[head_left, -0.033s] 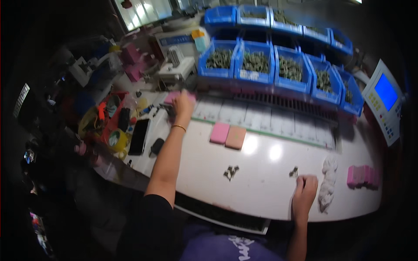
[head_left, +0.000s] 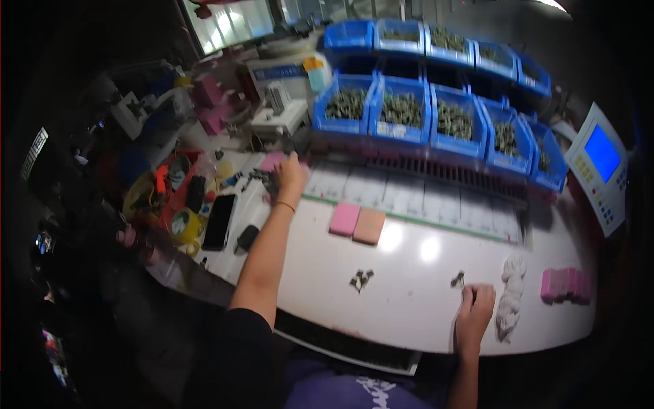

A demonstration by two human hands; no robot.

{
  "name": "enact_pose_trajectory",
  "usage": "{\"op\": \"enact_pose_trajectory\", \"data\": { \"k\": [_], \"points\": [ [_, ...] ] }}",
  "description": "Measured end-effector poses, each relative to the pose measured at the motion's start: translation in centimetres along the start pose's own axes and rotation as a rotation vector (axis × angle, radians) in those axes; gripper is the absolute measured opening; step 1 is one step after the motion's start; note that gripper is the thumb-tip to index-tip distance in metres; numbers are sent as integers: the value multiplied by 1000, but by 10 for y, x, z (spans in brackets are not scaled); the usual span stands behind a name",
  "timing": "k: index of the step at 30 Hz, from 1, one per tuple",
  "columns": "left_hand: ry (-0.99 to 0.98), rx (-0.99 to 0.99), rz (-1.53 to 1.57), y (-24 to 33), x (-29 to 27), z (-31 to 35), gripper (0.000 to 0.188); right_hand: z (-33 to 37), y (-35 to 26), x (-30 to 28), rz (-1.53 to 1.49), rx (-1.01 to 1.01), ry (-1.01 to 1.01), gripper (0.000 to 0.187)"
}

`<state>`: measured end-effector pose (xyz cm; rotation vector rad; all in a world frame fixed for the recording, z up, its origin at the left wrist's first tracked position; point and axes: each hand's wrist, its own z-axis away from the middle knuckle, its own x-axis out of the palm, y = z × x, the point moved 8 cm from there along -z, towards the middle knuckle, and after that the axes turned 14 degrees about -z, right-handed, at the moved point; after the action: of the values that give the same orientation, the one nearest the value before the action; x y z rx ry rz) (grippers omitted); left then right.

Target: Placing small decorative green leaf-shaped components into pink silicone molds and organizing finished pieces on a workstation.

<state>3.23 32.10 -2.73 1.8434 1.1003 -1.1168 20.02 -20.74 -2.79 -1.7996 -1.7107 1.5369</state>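
Observation:
My left hand reaches to the far left of the white table. Its fingers are curled in at a pink pad beside small dark metal parts, and what they grip is hidden. At the near right, my right hand rests on the tabletop with fingers drawn together. A small dark part lies right at its fingertips; whether they pinch it I cannot tell. Between my arms lies a little cluster of similar dark parts. A pink block and a tan block sit side by side beyond it.
Blue bins of dark parts stand in two rows at the back. A crumpled white cloth and pink blocks lie right of my right hand. A phone, yellow tape and a control panel flank the table.
The whole scene sits slightly lower in the picture now. Both hands stay at nearly the same places on the table.

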Motion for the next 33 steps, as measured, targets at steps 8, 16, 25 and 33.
{"op": "enact_pose_trajectory", "data": {
  "k": [8,16,25,33],
  "points": [
    [48,394,604,79,-44,121,21,18,16,-3,-416,310,144,11],
    [-759,208,1580,174,-100,328,31,42,-60,43,-310,-12,-157,24],
    [-661,26,1929,152,-119,344,21,58,-101,28,-324,-220,-57,20],
    [-612,88,1717,148,-140,372,27,91,-123,-3,-59,-305,-101,22]
  ]
}}
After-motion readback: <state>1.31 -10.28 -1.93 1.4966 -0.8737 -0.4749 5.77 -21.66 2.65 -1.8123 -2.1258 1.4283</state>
